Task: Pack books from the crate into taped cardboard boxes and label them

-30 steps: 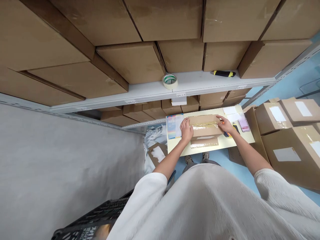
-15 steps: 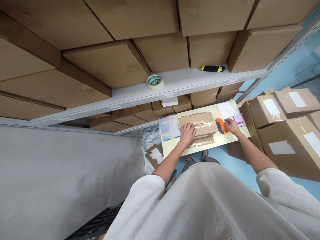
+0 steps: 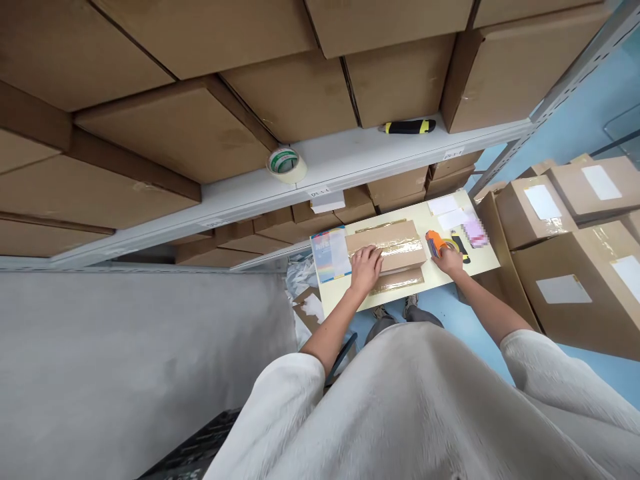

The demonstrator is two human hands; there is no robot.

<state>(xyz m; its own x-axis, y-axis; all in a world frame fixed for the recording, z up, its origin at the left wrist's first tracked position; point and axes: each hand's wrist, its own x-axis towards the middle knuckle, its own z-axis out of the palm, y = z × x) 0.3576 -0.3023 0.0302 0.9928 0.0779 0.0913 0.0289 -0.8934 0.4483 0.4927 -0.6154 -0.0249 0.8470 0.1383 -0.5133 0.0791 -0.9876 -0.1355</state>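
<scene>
A small cardboard box (image 3: pixel 393 241) with shiny clear tape along its top lies on the pale yellow table (image 3: pixel 340 297). My left hand (image 3: pixel 367 267) rests on the box's left part, fingers stretched over its top. To the right of the box, my right hand (image 3: pixel 449 261) is closed around an orange tape dispenser (image 3: pixel 436 243), partly hidden by the fingers. Just beyond that hand lies a black and yellow utility knife (image 3: pixel 461 247), and farther right is a pink item (image 3: pixel 476 233), blurred out.
A blue printed sheet (image 3: pixel 330 257) lies at the table's left end, white papers (image 3: pixel 447 212) at the back right. A shelf (image 3: pixel 350 155) full of cartons overhangs the table, bearing a tape roll (image 3: pixel 286 165) and another utility knife (image 3: pixel 409 127). Labelled cartons (image 3: pixel 575 287) are stacked on the right.
My right hand has moved nearer and closed around the tape dispenser, which has turned. The utility knife beside it now shows. My left hand stays on the box; the view has shifted slightly.
</scene>
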